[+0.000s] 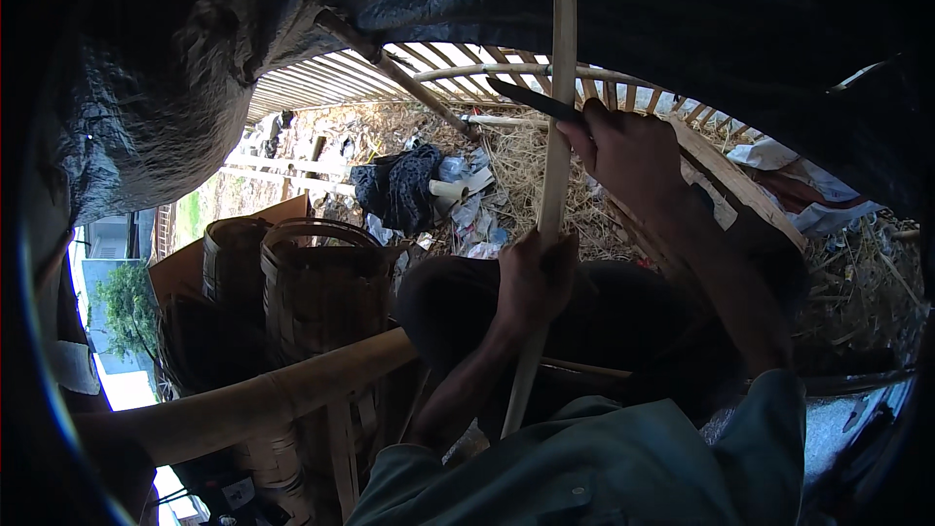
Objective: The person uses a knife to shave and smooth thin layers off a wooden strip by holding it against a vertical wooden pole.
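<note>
A long, pale bamboo strip point(555, 166) runs upright through the middle of the view, from my lap to beyond the top edge. My left hand point(535, 280) is closed around its lower part, above my legs. Higher up and to the right, my right hand point(625, 154) grips a knife, its handle hidden in my fingers. The dark knife blade point(531, 97) points left and lies across the strip; whether its edge bites into the bamboo I cannot tell.
Woven bamboo baskets point(326, 282) stand at left, behind a thick bamboo pole point(292, 390). Ahead lie a black plastic bag point(397, 187), straw point(521, 175) and litter. A slatted bamboo fence point(331, 78) curves behind, and black plastic sheeting point(156, 117) hangs overhead. White sacking point(789, 180) lies at right.
</note>
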Demonstrator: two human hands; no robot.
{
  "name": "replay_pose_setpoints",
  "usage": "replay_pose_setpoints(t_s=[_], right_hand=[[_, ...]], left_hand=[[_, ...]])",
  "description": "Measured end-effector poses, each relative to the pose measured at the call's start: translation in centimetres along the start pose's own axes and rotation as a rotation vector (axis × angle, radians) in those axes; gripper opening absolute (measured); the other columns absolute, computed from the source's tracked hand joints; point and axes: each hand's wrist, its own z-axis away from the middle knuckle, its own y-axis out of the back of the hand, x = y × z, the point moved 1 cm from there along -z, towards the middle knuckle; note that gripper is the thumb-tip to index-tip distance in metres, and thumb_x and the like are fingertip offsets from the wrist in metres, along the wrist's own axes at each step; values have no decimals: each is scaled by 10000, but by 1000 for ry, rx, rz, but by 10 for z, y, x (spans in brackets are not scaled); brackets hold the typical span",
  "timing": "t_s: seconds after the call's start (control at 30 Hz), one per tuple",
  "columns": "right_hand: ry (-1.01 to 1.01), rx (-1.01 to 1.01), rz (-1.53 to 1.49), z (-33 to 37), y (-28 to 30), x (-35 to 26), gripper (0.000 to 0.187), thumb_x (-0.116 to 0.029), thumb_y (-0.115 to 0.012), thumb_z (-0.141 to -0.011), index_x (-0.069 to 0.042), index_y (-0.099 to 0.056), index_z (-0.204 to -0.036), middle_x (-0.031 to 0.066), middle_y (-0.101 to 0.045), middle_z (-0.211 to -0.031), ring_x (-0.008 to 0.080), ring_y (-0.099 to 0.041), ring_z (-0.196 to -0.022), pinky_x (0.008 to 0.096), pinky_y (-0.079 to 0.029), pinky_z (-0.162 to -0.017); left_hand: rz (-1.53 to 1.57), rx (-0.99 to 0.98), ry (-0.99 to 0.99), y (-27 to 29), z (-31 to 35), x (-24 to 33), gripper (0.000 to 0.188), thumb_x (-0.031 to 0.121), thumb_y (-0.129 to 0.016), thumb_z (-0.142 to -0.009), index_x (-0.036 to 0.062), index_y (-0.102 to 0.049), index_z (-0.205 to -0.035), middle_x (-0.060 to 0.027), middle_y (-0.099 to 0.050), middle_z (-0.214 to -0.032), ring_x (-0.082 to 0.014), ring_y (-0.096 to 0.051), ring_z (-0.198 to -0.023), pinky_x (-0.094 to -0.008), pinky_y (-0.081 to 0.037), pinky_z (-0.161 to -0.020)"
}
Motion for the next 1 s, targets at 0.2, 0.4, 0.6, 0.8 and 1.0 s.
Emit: replay_pose_setpoints(t_s=[0.2,0.4,0.6,0.8,1.0], right_hand=[[26,-31,-163,11,0,1,423,-387,-488,-899,-60,-588,-650,56,-528,-461,214,-552,-392,330,-452,-406],[106,-300,-314,24,7,-21,329,-372,-517,-882,-51,-588,-881,63,-551,-492,216,-582,-428,328,-479,-449],[134,-388,-244,28,12,-25,386,-429,-496,-873,-60,-609,-851,64,-560,-500,219,-587,-434,350,-486,-463],[165,-410,-323,34,13,-25,400,-432,-488,-872,-65,-627,-796,82,-559,-500,233,-603,-469,358,-499,-497],[76,-537,-315,38,14,-26,429,-450,-480,-870,-61,-644,-792,90,-567,-507,250,-613,-489,365,-505,-517]], left_hand=[[-22,-43,145,2,-5,-7,231,138,-649,-800,-39,-535,-704,-136,-553,-508,-200,-607,-468,-325,-420,-420],[111,-84,207,8,-2,-19,184,120,-634,-805,-35,-550,-753,-103,-572,-556,-93,-579,-547,-282,-419,-464],[214,-119,51,7,-2,-22,71,68,-553,-862,0,-540,-850,18,-521,-642,-14,-484,-580,-209,-357,-436],[640,-200,483,13,0,-11,47,58,-477,-902,17,-499,-912,16,-493,-620,-46,-496,-524,-195,-363,-416],[608,-220,312,8,3,-29,111,94,-452,-920,19,-512,-862,28,-466,-585,-41,-477,-496,-197,-342,-413]])
